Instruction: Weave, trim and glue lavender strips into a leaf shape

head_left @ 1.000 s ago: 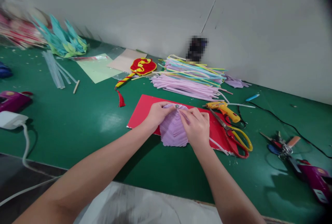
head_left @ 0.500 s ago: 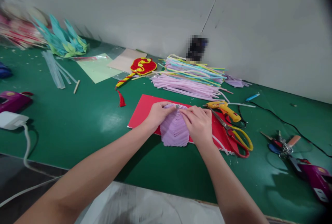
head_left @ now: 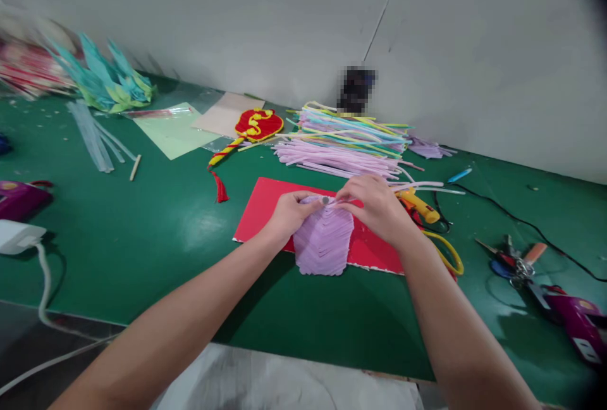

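Observation:
A lilac panel of pipe cleaners (head_left: 322, 242), laid in a V-shaped pattern, overhangs the front edge of a red board (head_left: 374, 248). At its upper left edge my left hand (head_left: 290, 212) is closed on it, thumb near a small grey round spot at the top. My right hand (head_left: 372, 204) pinches at the panel's top right, fingertips close to the left thumb. A lilac pipe cleaner (head_left: 424, 184) shows beyond the right hand and seems to run into its fingers. Under the right forearm, scissors with yellow and red handles (head_left: 448, 248) are mostly hidden.
Behind the board lies a pile of pipe cleaners (head_left: 341, 157). A yellow glue gun (head_left: 422, 205) with a black cord is at right, keys (head_left: 521, 267) farther right. A red-yellow fan ornament (head_left: 258, 125), green paper (head_left: 173, 131) and a white plug (head_left: 21, 236) lie leftward.
My right hand has moved up and right, and the pipe cleaner's loose end has swung from below the hand to beyond it. My left hand keeps its hold on the panel.

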Available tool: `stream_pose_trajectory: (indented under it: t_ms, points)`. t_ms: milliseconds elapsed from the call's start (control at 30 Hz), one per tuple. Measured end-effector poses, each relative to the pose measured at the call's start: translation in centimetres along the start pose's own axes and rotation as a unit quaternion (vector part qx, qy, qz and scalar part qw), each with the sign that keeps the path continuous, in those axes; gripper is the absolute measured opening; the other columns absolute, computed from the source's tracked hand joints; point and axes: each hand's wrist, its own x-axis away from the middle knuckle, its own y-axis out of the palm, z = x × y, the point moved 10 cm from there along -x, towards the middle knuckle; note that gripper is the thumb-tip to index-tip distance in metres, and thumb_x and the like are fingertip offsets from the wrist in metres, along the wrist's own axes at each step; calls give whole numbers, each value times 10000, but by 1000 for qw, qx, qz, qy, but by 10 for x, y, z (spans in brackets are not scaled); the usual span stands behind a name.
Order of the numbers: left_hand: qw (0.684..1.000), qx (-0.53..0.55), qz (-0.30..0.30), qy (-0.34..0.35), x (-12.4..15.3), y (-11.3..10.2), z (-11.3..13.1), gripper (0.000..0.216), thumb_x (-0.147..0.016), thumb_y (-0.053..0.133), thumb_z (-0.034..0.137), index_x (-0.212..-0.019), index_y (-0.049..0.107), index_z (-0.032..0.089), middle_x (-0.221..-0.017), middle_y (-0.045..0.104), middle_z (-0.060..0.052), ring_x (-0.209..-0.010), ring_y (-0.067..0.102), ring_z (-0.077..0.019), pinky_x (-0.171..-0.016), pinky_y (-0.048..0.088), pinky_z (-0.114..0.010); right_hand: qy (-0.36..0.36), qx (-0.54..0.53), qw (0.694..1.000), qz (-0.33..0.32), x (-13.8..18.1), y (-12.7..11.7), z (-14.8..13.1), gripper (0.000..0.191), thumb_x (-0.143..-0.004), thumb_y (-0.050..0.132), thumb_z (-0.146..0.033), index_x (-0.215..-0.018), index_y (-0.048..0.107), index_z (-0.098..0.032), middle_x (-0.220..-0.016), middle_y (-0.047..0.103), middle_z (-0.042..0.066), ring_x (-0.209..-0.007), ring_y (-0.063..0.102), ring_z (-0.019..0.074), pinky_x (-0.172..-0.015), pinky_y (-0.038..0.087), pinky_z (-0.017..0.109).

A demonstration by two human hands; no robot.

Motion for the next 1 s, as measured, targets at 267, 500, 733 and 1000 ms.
stream_pose_trajectory:
  t_ms: [267,500,733,1000]
  points:
    - [1000,-24,-11,-17,3,3,0,191,-626,727,316,-751,707,173,-756,703,-37,-671,600,-145,-609,438,-246,-55,-37,996,-56,-6,3,2,82,-842,570,-213,-783,627,-215,-801,650,14,-812,585,157,-874,340,349]
    - [996,-80,-48,-3,3,8,3,223,-632,718,354,-752,712,166,-775,704,-44,-692,596,-153,-608,417,-248,-90,-73,990,-82,-14,-1,-9,95,-823,591,-231,-735,611,-203,-718,629,10,-710,559,147,-780,371,320]
    - [994,-97,-51,8,4,9,6,240,-634,715,377,-758,718,172,-793,709,-50,-741,607,-174,-612,426,-250,-76,-103,988,-87,-13,1,-3,118,-830,581,-257,-729,600,-199,-702,616,11,-701,545,145,-742,378,304]
    - [996,-86,-39,0,4,7,6,274,-620,724,412,-752,714,172,-765,705,-44,-709,607,-166,-596,419,-243,-43,-80,993,-75,-7,3,8,59,-815,607,-271,-794,633,-222,-838,664,11,-830,595,158,-899,355,368]
